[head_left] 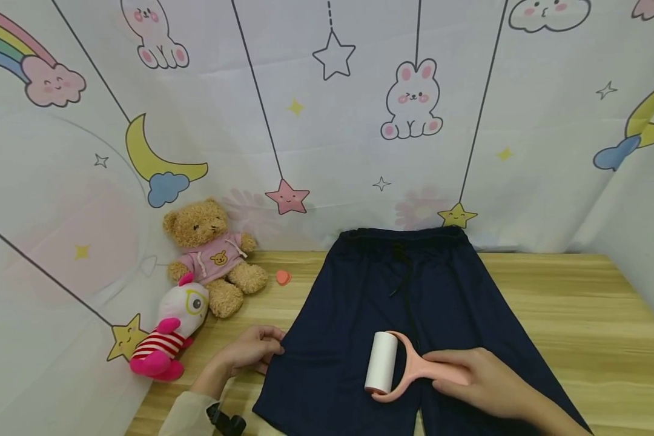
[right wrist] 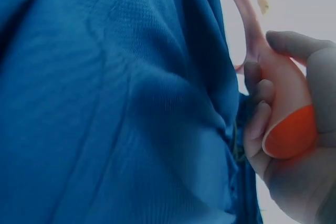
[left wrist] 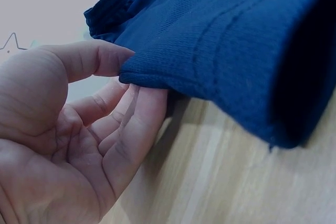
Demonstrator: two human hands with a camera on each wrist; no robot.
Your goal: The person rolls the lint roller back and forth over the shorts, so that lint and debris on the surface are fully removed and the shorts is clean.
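Navy shorts (head_left: 354,303) with a drawstring lie spread on the wooden table, waistband toward the back wall. At their left edge my left hand (head_left: 253,350) pinches the side seam between thumb and fingers; the left wrist view shows the fabric (left wrist: 173,51) lifted a little off the wood. My right hand (head_left: 482,378) grips the pink handle of a lint roller (head_left: 381,363), whose white cylinder is over the left leg of the shorts. In the right wrist view, fingers and thumb wrap the roller's handle (right wrist: 286,82).
A teddy bear (head_left: 212,257) in a pink hoodie sits at the back left. Before it leans a pink and white plush toy (head_left: 166,333) with a striped body. A small coral piece (head_left: 283,277) lies beside the bear. A patterned cloth (head_left: 332,139) hangs behind the table (head_left: 567,303).
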